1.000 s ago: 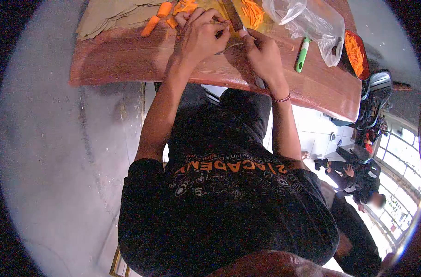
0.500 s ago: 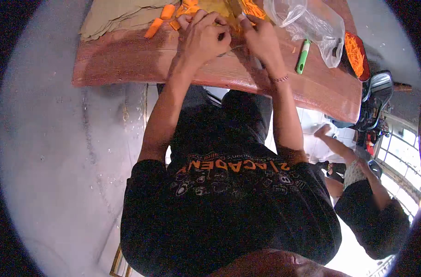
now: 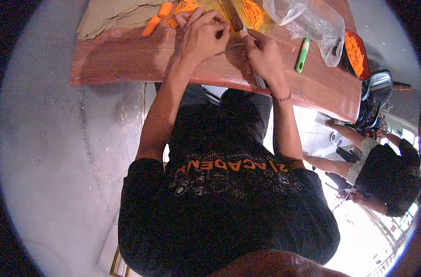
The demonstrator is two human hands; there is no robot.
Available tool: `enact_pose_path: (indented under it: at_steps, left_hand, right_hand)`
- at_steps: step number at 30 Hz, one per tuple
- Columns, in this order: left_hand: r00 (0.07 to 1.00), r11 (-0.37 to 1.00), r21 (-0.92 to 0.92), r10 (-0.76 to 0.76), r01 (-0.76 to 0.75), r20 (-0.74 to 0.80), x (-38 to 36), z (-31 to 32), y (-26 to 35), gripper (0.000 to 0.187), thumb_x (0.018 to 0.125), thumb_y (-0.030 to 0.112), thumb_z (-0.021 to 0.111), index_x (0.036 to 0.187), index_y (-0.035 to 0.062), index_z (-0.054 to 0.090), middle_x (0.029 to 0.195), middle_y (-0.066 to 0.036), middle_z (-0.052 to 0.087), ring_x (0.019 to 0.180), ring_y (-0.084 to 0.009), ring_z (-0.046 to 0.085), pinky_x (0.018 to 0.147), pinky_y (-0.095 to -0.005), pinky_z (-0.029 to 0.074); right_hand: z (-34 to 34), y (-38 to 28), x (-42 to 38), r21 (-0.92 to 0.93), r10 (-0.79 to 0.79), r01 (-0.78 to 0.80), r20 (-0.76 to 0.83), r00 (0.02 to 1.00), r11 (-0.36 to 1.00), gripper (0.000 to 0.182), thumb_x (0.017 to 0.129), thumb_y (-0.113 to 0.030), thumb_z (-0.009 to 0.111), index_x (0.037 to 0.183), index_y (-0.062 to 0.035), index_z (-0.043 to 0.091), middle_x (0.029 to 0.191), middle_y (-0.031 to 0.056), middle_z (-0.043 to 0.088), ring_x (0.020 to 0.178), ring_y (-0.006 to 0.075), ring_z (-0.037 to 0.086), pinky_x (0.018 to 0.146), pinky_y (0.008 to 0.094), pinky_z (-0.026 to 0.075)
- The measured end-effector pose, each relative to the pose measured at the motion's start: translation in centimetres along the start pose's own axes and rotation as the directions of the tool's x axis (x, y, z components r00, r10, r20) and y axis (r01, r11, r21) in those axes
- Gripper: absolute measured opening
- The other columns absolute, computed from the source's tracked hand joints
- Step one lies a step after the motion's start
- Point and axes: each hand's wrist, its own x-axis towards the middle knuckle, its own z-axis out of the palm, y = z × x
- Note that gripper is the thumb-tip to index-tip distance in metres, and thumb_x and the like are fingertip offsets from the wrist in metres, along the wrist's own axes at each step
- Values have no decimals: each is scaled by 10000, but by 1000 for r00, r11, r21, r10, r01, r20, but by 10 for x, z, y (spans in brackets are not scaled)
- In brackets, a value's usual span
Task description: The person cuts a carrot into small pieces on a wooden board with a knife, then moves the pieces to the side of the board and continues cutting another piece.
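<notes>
My right hand is wrapped round a knife, its dark blade pointing away from me over a yellowish cutting board. Just left of the blade, my left hand has its fingers curled together at the board; what they press on is mostly hidden. Sliced carrot lies beyond the left fingers, with carrot chunks beside them on the left. To the right of the blade is a small heap of carrot sticks.
A green-handled tool and a clear plastic bag lie right on the wooden table. Past them, a dark container holds shredded carrot. Brown cardboard covers the back left. Another person is at the lower right.
The knife and my right hand have shifted slightly, leaving the blade and carrot sticks more visible. My left hand stays nearly in place. The other person at the right has changed posture.
</notes>
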Motion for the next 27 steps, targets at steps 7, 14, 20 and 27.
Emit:
enact_pose_path:
  at_steps: [7, 14, 20, 27]
  left_hand:
    - [1000, 1000, 4, -6, 6, 13, 0, -2, 1, 129, 793, 295, 727, 805, 189, 800, 981, 83, 691, 974, -180, 597, 940, -481, 297]
    - [998, 997, 53, 54, -52, -21, 1, -2, 1, 127, 780, 280, 719, 774, 175, 792, 939, 94, 676, 961, -155, 578, 895, -466, 311]
    - [997, 1000, -25, -11, 10, -70, -1, 5, -5, 113, 785, 259, 720, 801, 174, 794, 946, 96, 687, 923, -154, 600, 884, -429, 321]
    - [960, 947, -276, -216, 163, -176, -2, -10, -31, 177, 882, 239, 709, 991, 125, 789, 1025, -64, 703, 985, -252, 653, 882, -354, 518]
  right_hand:
    - [1, -7, 1, -78, 1, -1, 6, 1000, 997, 422, 994, -387, 511, 1063, -12, 692, 871, 282, 687, 843, 466, 676, 755, 513, 535]
    - [12, -4, 32, -110, -41, 36, -41, 998, 993, 427, 985, -373, 528, 1009, 21, 690, 834, 311, 667, 822, 489, 661, 737, 544, 530]
    - [-4, 1, 33, -1, -59, 59, -53, 997, 998, 442, 991, -390, 526, 1056, 17, 687, 762, 277, 669, 756, 437, 688, 685, 507, 528]
    - [5, 2, 11, 25, 68, -71, 111, 991, 997, 438, 994, -389, 521, 1081, 4, 695, 764, 263, 678, 737, 416, 692, 664, 490, 522]
